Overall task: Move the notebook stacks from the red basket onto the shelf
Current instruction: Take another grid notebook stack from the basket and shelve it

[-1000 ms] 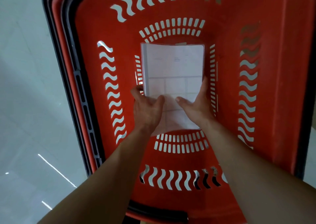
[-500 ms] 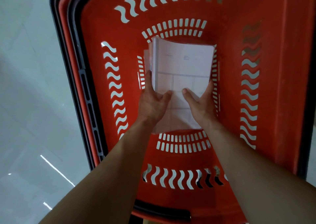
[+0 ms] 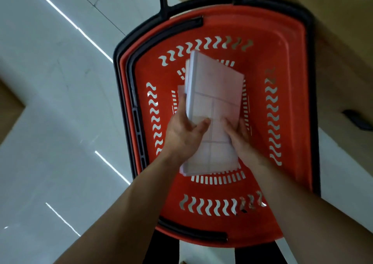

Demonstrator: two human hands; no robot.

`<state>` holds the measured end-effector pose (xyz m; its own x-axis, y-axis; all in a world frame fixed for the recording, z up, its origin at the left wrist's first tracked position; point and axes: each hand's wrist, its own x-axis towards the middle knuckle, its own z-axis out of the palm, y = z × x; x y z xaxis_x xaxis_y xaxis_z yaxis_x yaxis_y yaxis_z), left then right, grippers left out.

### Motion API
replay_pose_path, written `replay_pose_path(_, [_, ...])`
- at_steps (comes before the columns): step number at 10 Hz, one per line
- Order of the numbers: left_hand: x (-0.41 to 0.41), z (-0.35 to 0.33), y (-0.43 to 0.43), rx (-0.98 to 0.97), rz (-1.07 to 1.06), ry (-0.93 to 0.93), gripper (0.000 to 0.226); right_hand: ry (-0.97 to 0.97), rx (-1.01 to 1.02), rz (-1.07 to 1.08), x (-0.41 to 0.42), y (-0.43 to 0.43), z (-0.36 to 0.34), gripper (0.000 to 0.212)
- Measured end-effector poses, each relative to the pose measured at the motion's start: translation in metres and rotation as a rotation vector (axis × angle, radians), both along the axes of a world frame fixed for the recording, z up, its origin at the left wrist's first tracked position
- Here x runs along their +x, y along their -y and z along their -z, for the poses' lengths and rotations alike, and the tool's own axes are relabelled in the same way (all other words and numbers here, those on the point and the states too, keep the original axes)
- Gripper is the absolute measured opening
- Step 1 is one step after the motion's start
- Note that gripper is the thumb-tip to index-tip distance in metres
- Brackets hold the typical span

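Over the red basket, in the head view, the notebook stack hangs above the middle of the basket floor, its far end tipped upward. The left hand grips the stack's left edge, fingers running along the side, thumb laid across the top cover. The right hand clamps the near right edge, thumb on top, fingers hidden beneath. Both hands full, neither free. The pile fans slightly at its far left corner, and a pale sheet edge peeps out below it beside the left fingers; a slipping notebook or one lying in the basket, I cannot tell. The call here, I'd judge: squeeze inward to square the pile, press the thumbs down, level it, then lift straight up past the black rim before swinging to the shelf, which is not in sight. Smooth covers may slide, so support from underneath matters most.
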<state>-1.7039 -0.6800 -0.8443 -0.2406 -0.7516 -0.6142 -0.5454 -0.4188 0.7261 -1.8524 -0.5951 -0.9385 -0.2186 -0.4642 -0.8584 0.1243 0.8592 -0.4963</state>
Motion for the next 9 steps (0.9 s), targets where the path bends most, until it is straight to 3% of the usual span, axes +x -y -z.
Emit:
replay_pose_path(2, [0.022, -0.029, 0.005, -0.013, -0.014, -0.001, 0.073, -0.018, -0.170, 0.086, 0.015, 0.014, -0.042, 0.078])
replay_pose_path(3, [0.028, -0.037, 0.000, -0.049, -0.047, 0.043, 0.069, -0.204, -0.180, 0.011, 0.019, 0.018, -0.056, 0.128])
replay_pose_path(4, [0.029, -0.046, -0.008, -0.064, -0.089, 0.066, 0.075, -0.304, -0.163, -0.065, 0.016, 0.018, -0.072, 0.136])
replay_pose_path(6, [0.032, -0.070, -0.019, -0.031, -0.183, 0.155, 0.092, -0.304, -0.224, -0.066, 0.011, 0.018, -0.111, 0.109])
replay_pose_path(9, [0.035, -0.120, -0.024, -0.070, -0.223, 0.095, 0.095, -0.436, -0.203, -0.170, 0.014, 0.016, -0.172, 0.119])
